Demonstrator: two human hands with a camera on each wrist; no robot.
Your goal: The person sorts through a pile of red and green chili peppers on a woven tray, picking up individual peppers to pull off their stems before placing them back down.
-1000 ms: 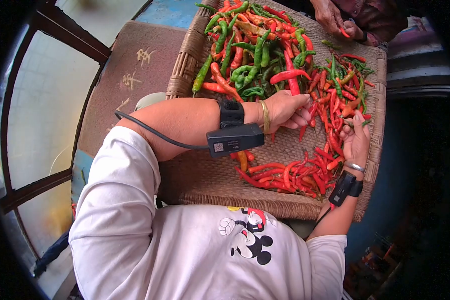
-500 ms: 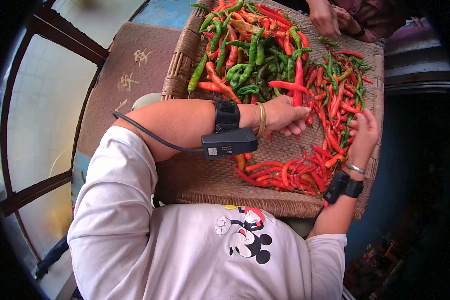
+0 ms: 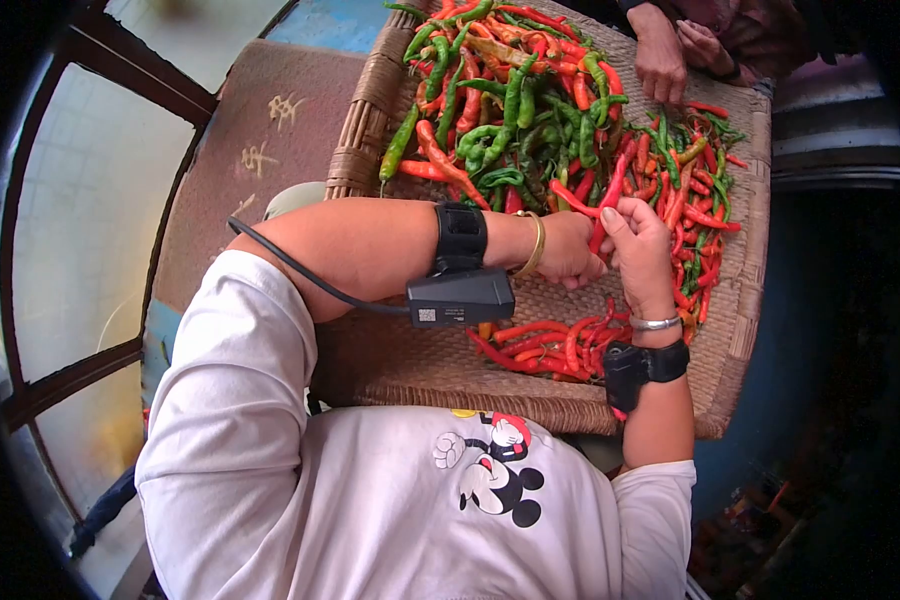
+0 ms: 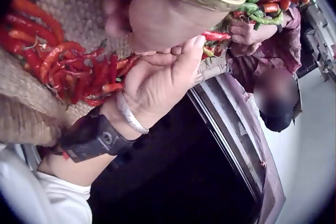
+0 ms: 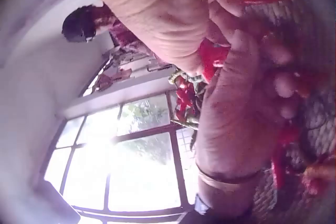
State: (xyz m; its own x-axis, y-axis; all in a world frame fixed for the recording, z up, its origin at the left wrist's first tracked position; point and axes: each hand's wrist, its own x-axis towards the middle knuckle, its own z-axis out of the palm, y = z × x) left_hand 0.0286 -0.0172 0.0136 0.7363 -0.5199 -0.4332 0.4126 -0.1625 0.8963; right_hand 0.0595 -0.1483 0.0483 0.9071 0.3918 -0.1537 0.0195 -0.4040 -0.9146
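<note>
In the head view my left hand [image 3: 567,252], with a gold bangle, grips long red chilies over the woven tray [image 3: 440,350]. One red chili [image 3: 615,185] stands up between the two hands, and another red chili [image 3: 573,200] juts out leftward. My right hand [image 3: 644,255], with a silver bangle, meets the left one and pinches the upright chili with thumb and fingers. From the right wrist view, part of a red chili [image 5: 211,58] shows between both hands. The left wrist view has the right thumb pointing up by a red chili tip [image 4: 216,36].
A mixed heap of red and green peppers [image 3: 520,110] fills the tray's far left. Smaller chilies [image 3: 705,190] lie along the right side, red chilies [image 3: 540,345] near the front. Another person's hand [image 3: 660,65] reaches in at the far right. A window [image 3: 100,200] stands at left.
My right hand has moved left from the small chilies to the chilies in my left hand and now pinches one. The other person's hand has come down toward the tray.
</note>
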